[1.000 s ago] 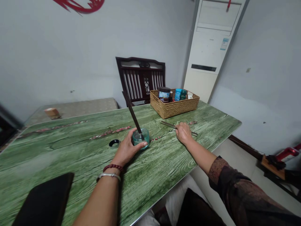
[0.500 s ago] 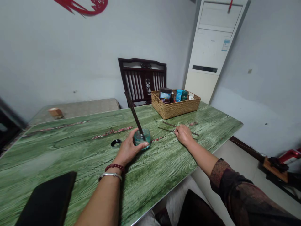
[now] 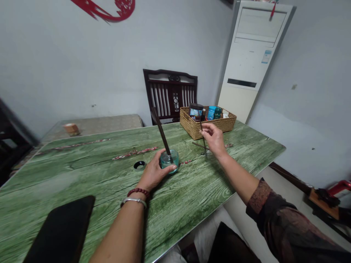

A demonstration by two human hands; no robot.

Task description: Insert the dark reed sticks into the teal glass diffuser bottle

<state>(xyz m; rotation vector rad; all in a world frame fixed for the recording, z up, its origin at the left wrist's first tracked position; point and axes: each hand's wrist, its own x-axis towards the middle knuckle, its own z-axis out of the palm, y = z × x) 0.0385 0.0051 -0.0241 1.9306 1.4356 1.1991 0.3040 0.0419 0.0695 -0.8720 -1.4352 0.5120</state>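
Note:
My left hand (image 3: 154,172) is wrapped round a small teal glass jar (image 3: 170,159) standing on the green wood-grain table (image 3: 82,171). Dark reed sticks (image 3: 161,132) lean out of the jar toward the upper left. My right hand (image 3: 215,138) is raised above the table and pinches one thin dark stick (image 3: 203,138), held nearly upright with its lower end near the tabletop. Another dark stick (image 3: 196,145) lies flat on the table just left of that hand.
A black ring-shaped cap (image 3: 139,165) lies left of the jar. A wicker basket (image 3: 192,126) with jars and bottles stands at the back. A dark wooden chair (image 3: 171,95) is behind the table, a white floor air conditioner (image 3: 246,65) to its right. A black flat object (image 3: 59,233) lies front left.
My right hand has lifted off the table with one stick and tipped it upright, moving slightly back. My left hand stays on the jar.

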